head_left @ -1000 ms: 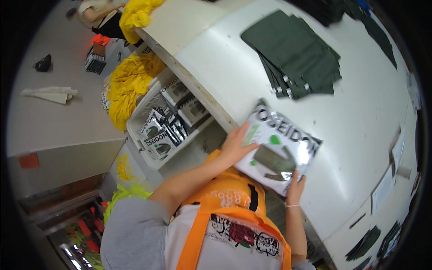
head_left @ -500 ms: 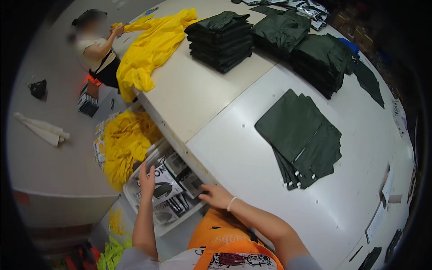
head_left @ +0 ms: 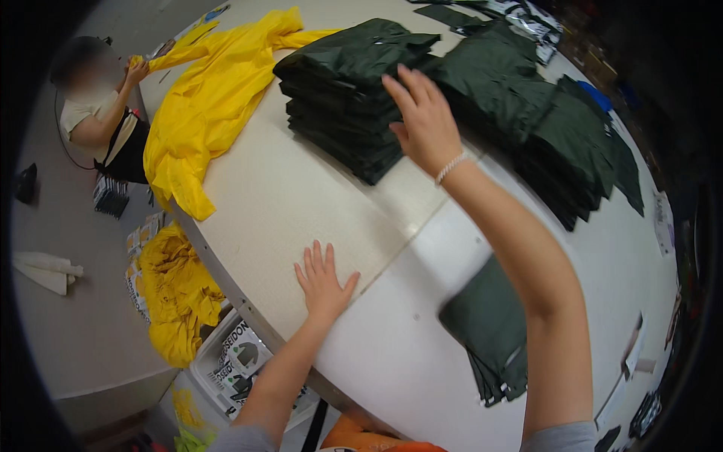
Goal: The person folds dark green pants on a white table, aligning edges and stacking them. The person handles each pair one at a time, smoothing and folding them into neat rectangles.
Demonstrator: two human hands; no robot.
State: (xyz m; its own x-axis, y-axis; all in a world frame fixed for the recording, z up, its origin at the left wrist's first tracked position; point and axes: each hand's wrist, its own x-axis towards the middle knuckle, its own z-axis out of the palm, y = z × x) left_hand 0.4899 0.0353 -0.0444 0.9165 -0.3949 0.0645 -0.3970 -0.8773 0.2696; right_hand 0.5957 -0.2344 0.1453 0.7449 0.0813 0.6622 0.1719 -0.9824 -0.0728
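My left hand (head_left: pixel 324 285) lies flat on the pale tabletop (head_left: pixel 279 218), fingers spread, holding nothing. Reaching forward, my right hand (head_left: pixel 428 120) is open over the right side of a tall stack of folded dark green garments (head_left: pixel 346 83); whether its fingertips touch the stack I cannot tell. To its right, more dark green folded garments (head_left: pixel 512 98) are piled up. Nearer to me, a fanned set of flat green folded garments (head_left: pixel 486 324) lies partly hidden behind my right forearm.
At the far left, a person (head_left: pixel 105 120) handles a yellow garment (head_left: pixel 218 98) spread over the table. Beyond the table's left edge, crumpled yellow garments (head_left: pixel 177 286) sit by a white bin (head_left: pixel 207 369) of printed packages. Plastic packages (head_left: pixel 527 22) lie at the back right.
Both hands have left the bin beside the table. My left hand has come onto the tabletop, and my right hand has reached forward to the green stack. The view has shifted.
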